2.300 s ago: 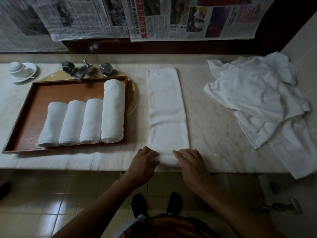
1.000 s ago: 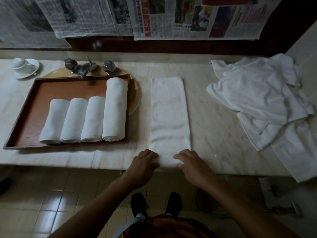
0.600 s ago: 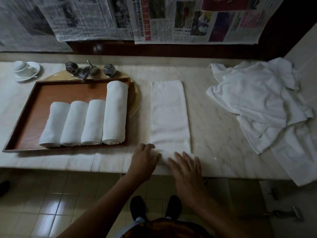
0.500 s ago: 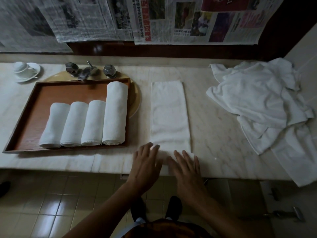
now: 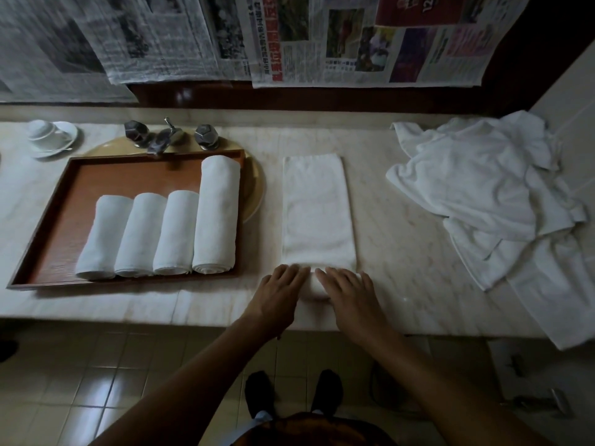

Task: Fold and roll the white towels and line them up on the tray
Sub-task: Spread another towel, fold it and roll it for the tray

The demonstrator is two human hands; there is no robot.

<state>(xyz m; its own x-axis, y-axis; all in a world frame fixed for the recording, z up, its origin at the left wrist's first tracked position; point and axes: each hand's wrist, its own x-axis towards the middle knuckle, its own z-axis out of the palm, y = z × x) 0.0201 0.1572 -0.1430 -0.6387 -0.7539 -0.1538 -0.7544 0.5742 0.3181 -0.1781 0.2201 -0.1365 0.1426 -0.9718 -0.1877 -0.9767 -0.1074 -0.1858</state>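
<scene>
You had your left hand [image 5: 278, 294] and right hand [image 5: 349, 297] side by side, palms down and fingers straight, grasping nothing and pressing on the small roll [image 5: 314, 286] at the near end of the folded towel [image 5: 317, 214]. The rest of that towel lay flat in a long strip on the table [image 5: 402, 246], just right of the tray [image 5: 48, 226]. Four rolled towels [image 5: 161, 233] lay side by side in the tray, and a loose white heap [image 5: 476, 188] sat at the far right.
</scene>
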